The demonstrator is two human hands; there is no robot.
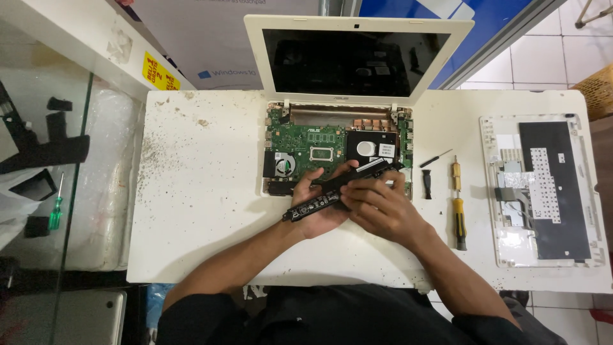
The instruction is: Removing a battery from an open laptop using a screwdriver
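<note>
A white laptop [357,61] lies opened up on the white table [204,191], its green motherboard [306,144] and hard drive bay exposed. Over the front edge of the laptop base, both hands hold a long black battery pack [319,201], tilted with its right end higher. My left hand [316,214] cups the battery from below near its left half. My right hand [377,207] grips it from above at the middle and right part. The battery's right end [380,167] rests near the drive bay.
To the right of the laptop lie a small black screwdriver [436,158], a black bit holder [426,183] and a yellow-handled screwdriver [458,211]. The removed keyboard cover [543,191] lies upside down at far right. A green screwdriver [56,211] sits on the glass counter at left.
</note>
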